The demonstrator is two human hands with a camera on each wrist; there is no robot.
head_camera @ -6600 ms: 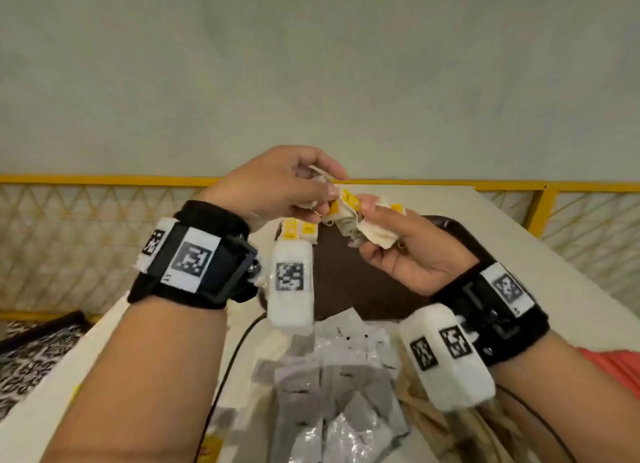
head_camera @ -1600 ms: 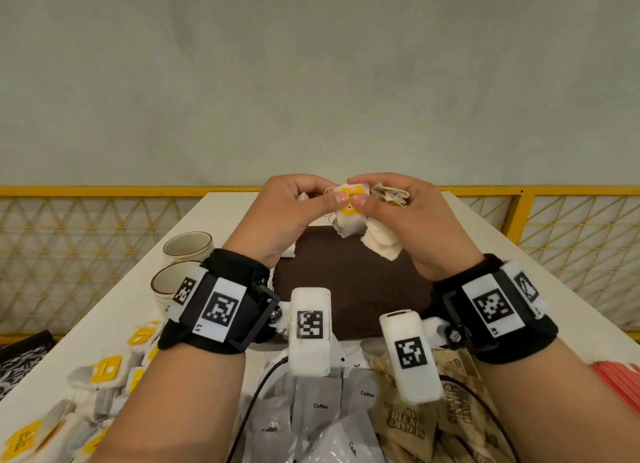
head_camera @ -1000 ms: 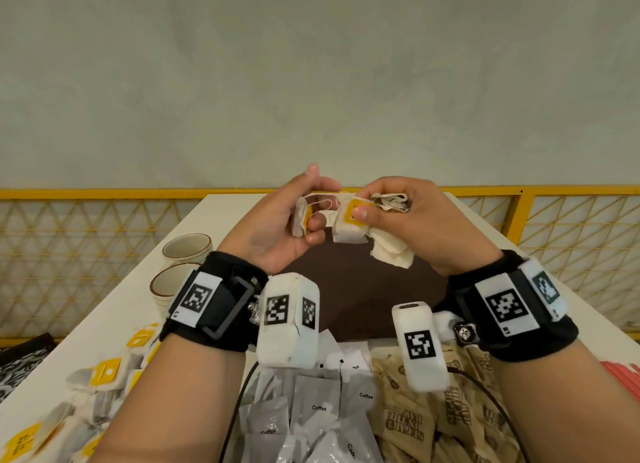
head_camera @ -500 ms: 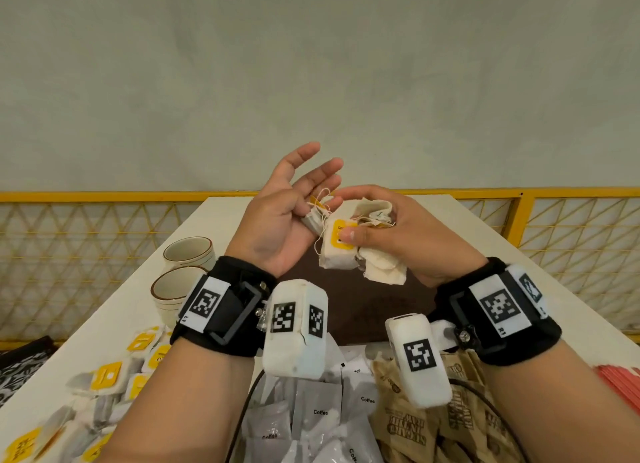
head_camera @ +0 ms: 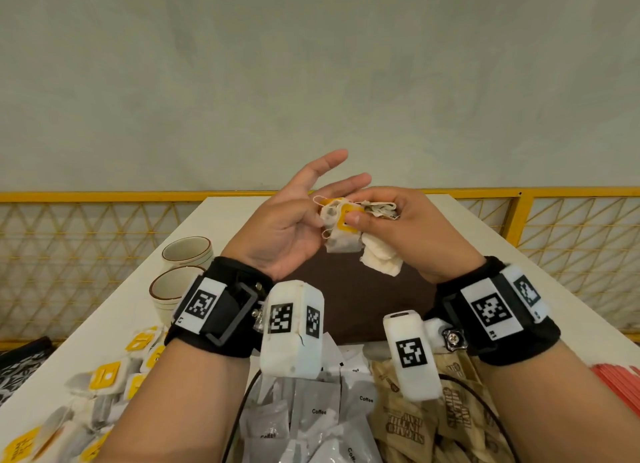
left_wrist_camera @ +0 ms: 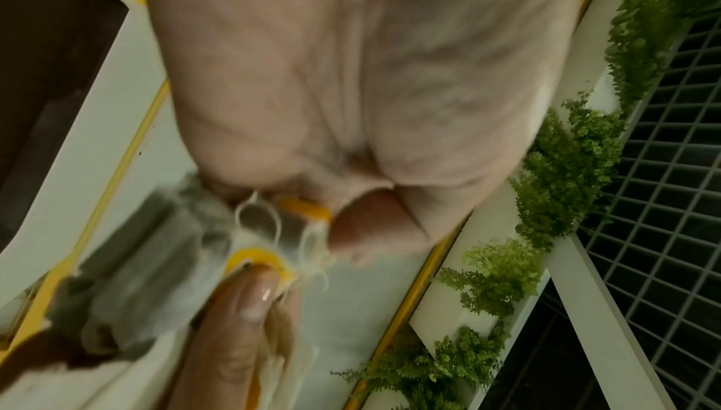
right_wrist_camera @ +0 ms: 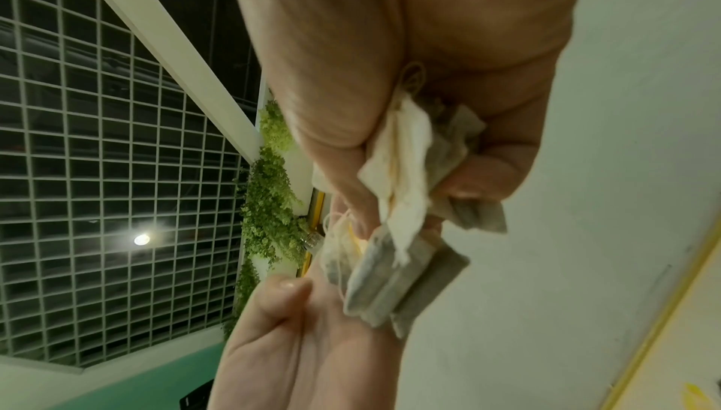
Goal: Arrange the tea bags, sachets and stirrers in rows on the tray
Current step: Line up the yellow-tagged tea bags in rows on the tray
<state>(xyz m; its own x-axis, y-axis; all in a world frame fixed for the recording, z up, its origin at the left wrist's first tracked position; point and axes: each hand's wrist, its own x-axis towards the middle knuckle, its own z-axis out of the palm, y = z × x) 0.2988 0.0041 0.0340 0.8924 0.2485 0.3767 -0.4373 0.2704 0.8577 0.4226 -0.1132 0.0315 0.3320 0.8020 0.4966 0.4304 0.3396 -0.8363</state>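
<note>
My right hand (head_camera: 367, 210) grips a bundle of tea bags (head_camera: 346, 240) with yellow tags, raised above the brown tray (head_camera: 363, 306). Its thumb presses on a yellow tag. My left hand (head_camera: 311, 202) is beside the bundle, palm turned toward it, with its visible fingers straight and spread. The bundle's left side and loose strings touch that hand. In the left wrist view the tea bags (left_wrist_camera: 148, 262) hang just below the left palm. In the right wrist view the tea bags (right_wrist_camera: 401, 278) stick out of the right fist, over the open left palm.
Loose tea bags (head_camera: 104, 376) lie at the table's left. Grey coffee sachets (head_camera: 318, 410) and brown sugar sachets (head_camera: 408, 428) are piled in front of the tray. Red stirrers (head_camera: 620, 383) lie at the right. Two cups (head_camera: 187, 251) stand left of the tray. A yellow railing (head_camera: 104, 196) runs behind.
A second ago my left hand pinched a single tea bag next to the bundle. Its fingers have since straightened and spread. The right hand keeps its grip on the bundle.
</note>
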